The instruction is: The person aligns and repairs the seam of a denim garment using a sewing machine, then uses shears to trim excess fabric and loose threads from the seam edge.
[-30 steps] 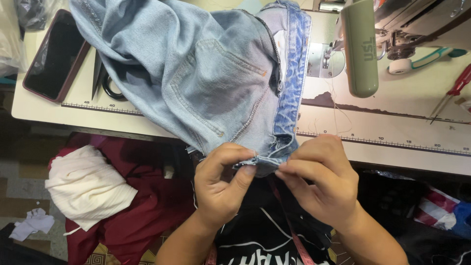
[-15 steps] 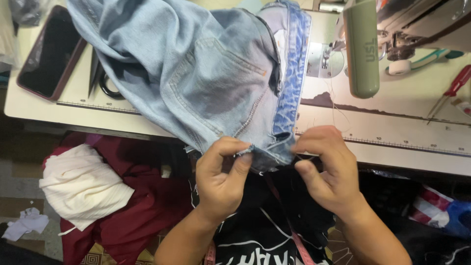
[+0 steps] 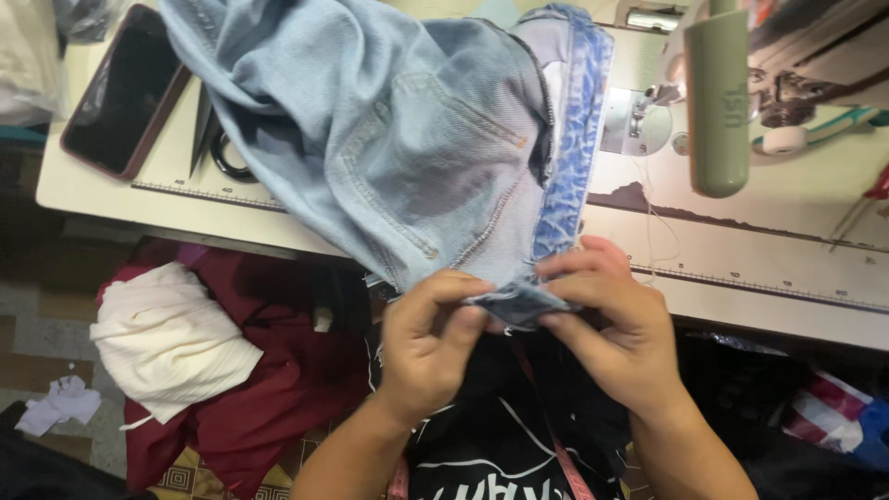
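Pinching the jeans (image 3: pixel 417 157) hem at lower centre, your left hand (image 3: pixel 428 347) and right hand (image 3: pixel 616 329) keep each grip clamped, fingers curled inward.

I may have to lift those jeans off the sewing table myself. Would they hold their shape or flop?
The light blue jeans would probably flop: they already lie in folds and hang over the table edge. The corner pinched between the left hand and right hand bends easily. All that bunched denim likely has some weight.
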